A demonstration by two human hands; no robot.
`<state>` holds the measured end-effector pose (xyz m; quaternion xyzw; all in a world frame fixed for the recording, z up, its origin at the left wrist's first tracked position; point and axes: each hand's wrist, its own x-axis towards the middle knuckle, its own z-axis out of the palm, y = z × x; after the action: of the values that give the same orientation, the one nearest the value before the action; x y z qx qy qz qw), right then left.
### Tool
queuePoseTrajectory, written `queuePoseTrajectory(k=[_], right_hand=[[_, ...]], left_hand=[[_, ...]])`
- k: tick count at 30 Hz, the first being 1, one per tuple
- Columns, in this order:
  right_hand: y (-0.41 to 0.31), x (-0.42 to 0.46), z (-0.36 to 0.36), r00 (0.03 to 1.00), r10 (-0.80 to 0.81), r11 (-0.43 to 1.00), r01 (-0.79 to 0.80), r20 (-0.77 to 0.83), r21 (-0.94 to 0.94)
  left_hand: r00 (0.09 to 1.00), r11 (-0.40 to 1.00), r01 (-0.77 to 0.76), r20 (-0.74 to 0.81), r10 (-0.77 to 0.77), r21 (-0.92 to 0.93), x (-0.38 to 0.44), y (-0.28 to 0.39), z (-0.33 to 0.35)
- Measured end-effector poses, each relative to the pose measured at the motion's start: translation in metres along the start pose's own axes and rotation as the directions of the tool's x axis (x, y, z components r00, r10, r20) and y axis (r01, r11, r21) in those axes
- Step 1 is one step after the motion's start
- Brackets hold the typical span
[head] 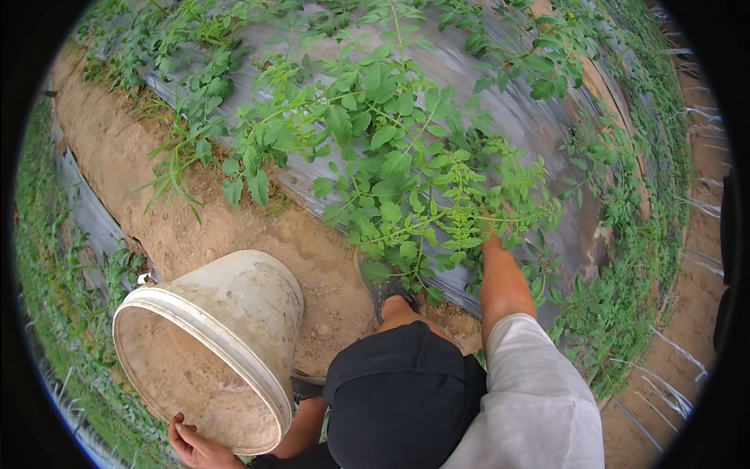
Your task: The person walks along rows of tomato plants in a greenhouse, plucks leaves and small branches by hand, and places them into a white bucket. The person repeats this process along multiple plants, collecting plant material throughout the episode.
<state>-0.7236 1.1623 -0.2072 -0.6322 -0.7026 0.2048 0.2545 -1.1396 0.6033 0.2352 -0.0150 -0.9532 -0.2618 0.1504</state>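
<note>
A large, dirty white plastic bucket (246, 293) stands tilted at the lower left, its wide mouth facing me and no contents visible inside. My left hand (196, 445) is at the bucket's near rim, fingers bent; whether it grips the rim does not show plainly. My right arm reaches up into a bushy tomato plant (392, 158), which grows through grey plastic mulch film. The leaves hide my right hand, so what it touches cannot be seen.
Bare soil (111, 170) forms a furrow beside the mulch film (527, 129). A grass tuft (173, 170) grows at the film's edge. More leafy rows run along both sides. White strings (674, 346) lie at the right. My shoe (392, 293) is beside the plant.
</note>
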Motion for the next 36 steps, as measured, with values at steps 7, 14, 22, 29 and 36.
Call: queuePoseTrajectory(k=[7, 14, 22, 29, 36], right_hand=[[0.009, -0.002, -0.016, 1.000, -0.007, 0.999, 0.008, 0.024, -0.051], [0.017, 0.008, -0.029, 0.989, -0.025, 0.973, 0.057, 0.144, -0.223], [0.010, 0.044, -0.016, 0.954, -0.101, 0.892, 0.212, 0.282, -0.400], [0.013, 0.037, -0.006, 0.940, -0.155, 0.831, 0.290, 0.304, -0.474], [0.024, 0.031, -0.011, 0.919, -0.177, 0.751, 0.357, 0.352, -0.556]], left_hand=[[1.000, 1.000, -0.019, 0.016, 0.019, 0.012, 0.000, 0.003, 0.000], [1.000, 0.998, 0.018, 0.006, -0.018, 0.064, -0.001, 0.011, 0.001], [1.000, 0.996, 0.010, -0.001, -0.010, 0.084, 0.000, 0.007, 0.001], [0.999, 0.986, -0.041, -0.012, 0.044, 0.163, 0.000, 0.009, 0.002], [0.998, 0.980, -0.069, 0.016, 0.067, 0.185, 0.001, 0.013, 0.003]])
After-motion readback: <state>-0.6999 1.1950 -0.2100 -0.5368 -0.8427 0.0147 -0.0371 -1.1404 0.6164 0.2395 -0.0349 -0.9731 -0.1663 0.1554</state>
